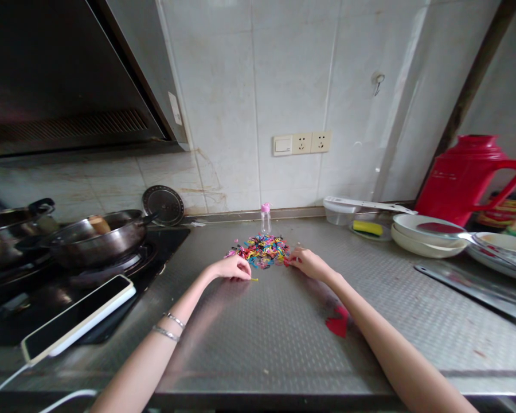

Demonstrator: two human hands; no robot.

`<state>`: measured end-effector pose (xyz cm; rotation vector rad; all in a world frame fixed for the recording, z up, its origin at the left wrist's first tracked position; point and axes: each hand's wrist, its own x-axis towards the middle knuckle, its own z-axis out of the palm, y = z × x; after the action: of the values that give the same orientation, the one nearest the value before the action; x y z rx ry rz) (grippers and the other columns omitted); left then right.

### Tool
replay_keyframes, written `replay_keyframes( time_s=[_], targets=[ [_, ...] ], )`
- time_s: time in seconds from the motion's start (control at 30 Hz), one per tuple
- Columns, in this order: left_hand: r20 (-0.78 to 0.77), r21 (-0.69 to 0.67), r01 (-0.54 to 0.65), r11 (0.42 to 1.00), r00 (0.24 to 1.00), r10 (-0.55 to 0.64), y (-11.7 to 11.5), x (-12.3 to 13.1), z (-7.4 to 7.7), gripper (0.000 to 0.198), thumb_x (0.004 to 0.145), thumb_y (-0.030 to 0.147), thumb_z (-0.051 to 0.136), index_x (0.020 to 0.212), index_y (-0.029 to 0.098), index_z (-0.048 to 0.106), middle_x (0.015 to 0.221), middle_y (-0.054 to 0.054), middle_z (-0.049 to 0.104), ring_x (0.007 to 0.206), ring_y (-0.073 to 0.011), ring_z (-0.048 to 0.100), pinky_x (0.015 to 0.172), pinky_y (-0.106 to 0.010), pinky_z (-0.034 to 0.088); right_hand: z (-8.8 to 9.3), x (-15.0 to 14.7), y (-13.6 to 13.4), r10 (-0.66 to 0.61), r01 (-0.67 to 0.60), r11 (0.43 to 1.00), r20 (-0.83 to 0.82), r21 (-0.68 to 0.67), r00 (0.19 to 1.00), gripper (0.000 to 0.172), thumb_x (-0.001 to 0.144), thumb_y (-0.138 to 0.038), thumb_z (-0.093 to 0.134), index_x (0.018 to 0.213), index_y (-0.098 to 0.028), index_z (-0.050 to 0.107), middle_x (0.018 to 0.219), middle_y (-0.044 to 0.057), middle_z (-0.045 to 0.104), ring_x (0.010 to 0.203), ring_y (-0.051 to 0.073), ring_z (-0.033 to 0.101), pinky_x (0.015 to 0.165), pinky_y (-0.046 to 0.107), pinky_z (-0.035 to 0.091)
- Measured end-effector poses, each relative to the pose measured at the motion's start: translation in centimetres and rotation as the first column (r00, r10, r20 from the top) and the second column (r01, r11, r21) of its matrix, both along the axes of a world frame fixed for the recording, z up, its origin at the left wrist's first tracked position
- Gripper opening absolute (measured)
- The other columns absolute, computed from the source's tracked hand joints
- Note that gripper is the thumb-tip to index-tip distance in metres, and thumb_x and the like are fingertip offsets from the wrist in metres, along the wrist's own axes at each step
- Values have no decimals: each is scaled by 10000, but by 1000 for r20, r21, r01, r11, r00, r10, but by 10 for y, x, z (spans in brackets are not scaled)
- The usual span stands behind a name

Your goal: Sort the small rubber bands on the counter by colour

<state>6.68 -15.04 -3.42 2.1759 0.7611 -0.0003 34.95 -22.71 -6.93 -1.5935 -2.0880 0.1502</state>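
Note:
A pile of small, many-coloured elastic bands (pixel 263 250) lies on the metal counter between my two hands. At its left front edge is my left hand (pixel 235 267), fingers bent together, with a small yellow elastic band (pixel 254 279) sticking out at the fingertips. My right hand (pixel 308 261) reaches the pile's right edge, thumb and fingers pinched by some red bits; what exactly they grip is too small to tell. Just behind the pile stands a small clear bottle (pixel 265 221) with a pink cap.
Pans (pixel 98 238) stand on the black stove at left, near a white phone (pixel 79 318) with a cable. At right are a red thermos (pixel 460 180), stacked bowls (pixel 425 244), a yellow sponge (pixel 367 228) and a knife (pixel 477 289). A red scrap (pixel 337 322) lies beside my right forearm.

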Motion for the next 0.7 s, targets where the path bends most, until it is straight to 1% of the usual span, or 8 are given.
replay_keyframes(
  time_s=[0.2,0.4,0.57,0.63,0.7],
  targets=[
    [8,-23,-4,1000,1000,4,3,-1,-2,296,635,374,599,805,133,627,634,3,577,480,-70,460,422,-167,324,5,2,-3,-12,13,999,-13,47,1000,158,785,-231,480,801,-188,632,819,47,588,763,139,526,709,214,377],
    [15,-43,-15,999,1000,16,2,-2,-3,308,624,382,614,806,134,633,623,6,580,484,-71,470,443,-175,336,6,2,-3,-25,27,998,-37,51,999,176,789,-247,468,800,-187,633,824,47,583,730,131,523,683,211,380],
    [18,-46,-19,999,1000,20,2,-2,-2,307,622,384,617,803,136,634,624,8,582,481,-70,468,445,-177,337,7,5,-2,-34,40,995,-67,89,997,191,790,-276,469,807,-186,636,807,47,582,691,126,523,657,220,389],
    [15,-42,-16,999,1000,17,2,-1,-3,306,621,380,618,804,136,633,630,7,582,481,-69,465,438,-174,333,8,4,-2,-14,23,994,-85,103,996,191,783,-276,478,805,-179,642,785,46,589,674,125,523,648,223,392],
    [14,-39,-12,999,1000,13,3,-1,-3,304,622,377,617,804,134,631,630,6,578,478,-68,460,426,-170,326,10,-1,-2,33,-22,995,-106,102,994,183,774,-262,491,779,-170,649,759,44,605,670,127,527,651,225,395]
  ],
)
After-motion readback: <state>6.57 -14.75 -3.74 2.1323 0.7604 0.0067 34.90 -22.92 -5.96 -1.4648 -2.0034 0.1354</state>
